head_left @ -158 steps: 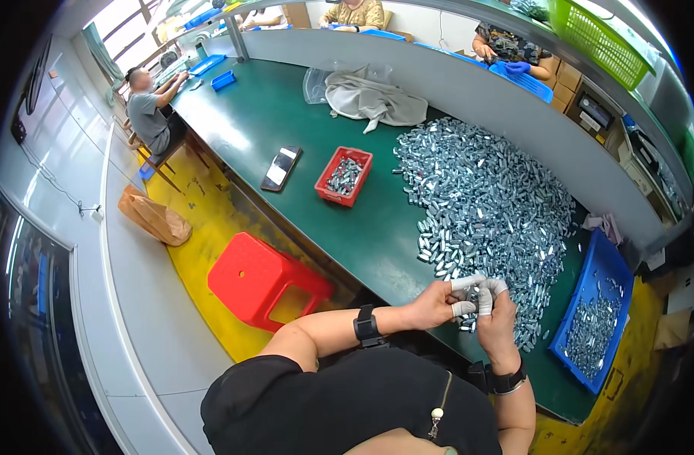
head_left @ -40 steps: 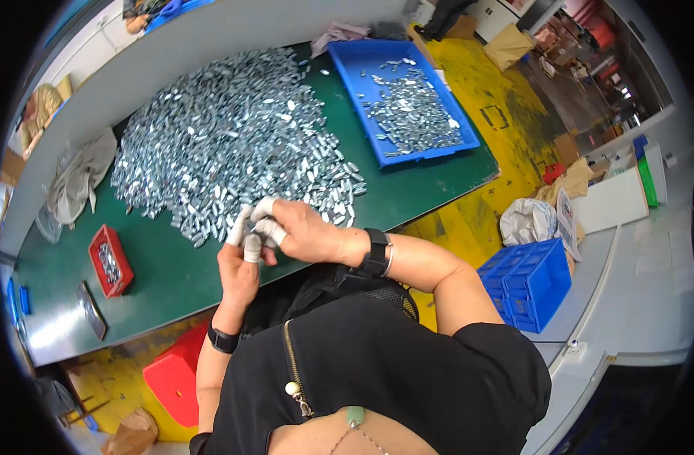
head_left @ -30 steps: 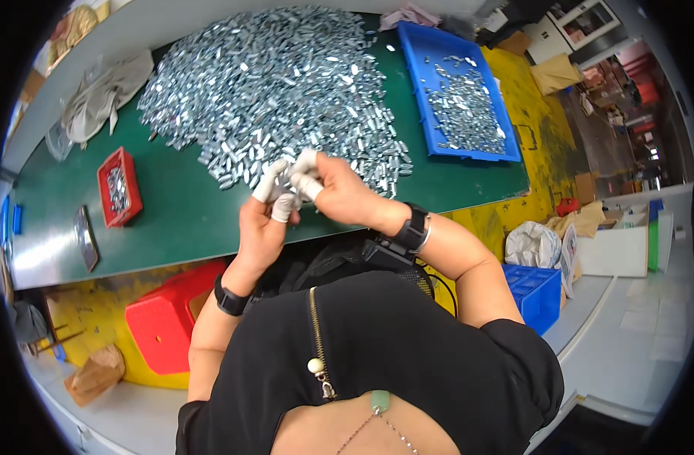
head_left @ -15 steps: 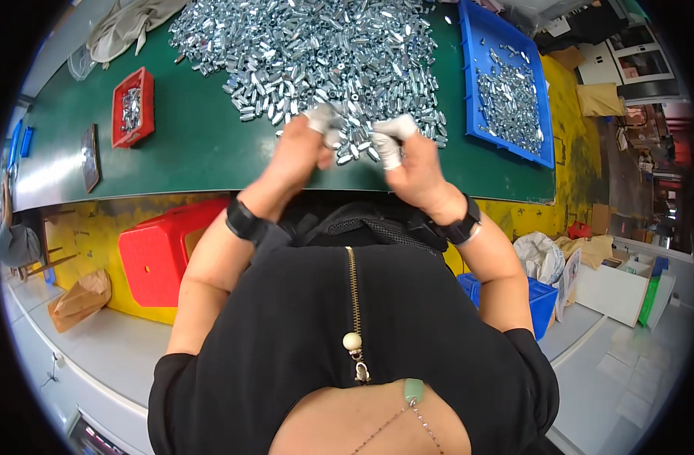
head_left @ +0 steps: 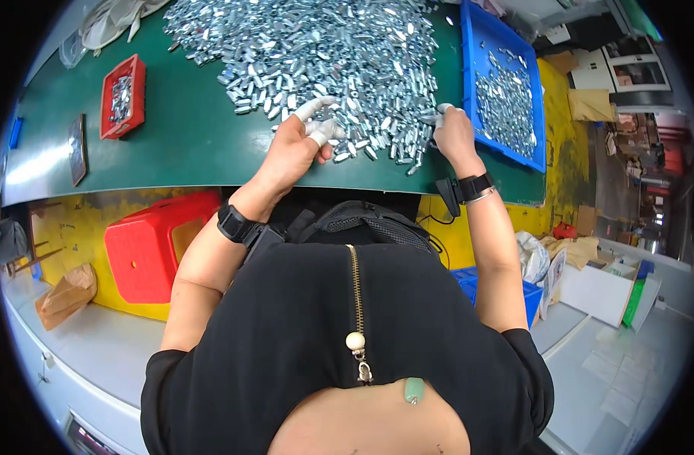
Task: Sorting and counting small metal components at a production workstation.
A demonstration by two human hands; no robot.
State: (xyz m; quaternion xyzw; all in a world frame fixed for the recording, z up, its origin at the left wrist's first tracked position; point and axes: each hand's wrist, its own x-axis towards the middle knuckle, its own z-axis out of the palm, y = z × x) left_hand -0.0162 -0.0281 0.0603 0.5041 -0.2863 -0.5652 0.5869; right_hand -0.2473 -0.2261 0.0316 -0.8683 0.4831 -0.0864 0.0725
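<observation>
Many small shiny metal fittings, elongated and silver, lie in a wide pile (head_left: 316,57) on the green table (head_left: 187,144). At the pile's near edge is my left hand (head_left: 290,148), its white-covered thumb and index finger apart, touching or just above the pieces. My right hand (head_left: 456,135) is at the pile's right side, close to the blue tray (head_left: 468,91). Its fingers are bent together, and whatever they may hold is hidden. The blue tray holds a loose layer of similar fittings (head_left: 506,102).
A small red bin (head_left: 140,95) with some metal pieces stands at the left, near a dark flat object (head_left: 77,150). Below the table are a red stool (head_left: 138,254) and a blue crate (head_left: 468,282). Cloth (head_left: 112,21) lies at the far left.
My right hand has moved right, away from the left hand and toward the blue tray. My left thumb and index finger have spread. Fittings at the near edge now reach farther right.
</observation>
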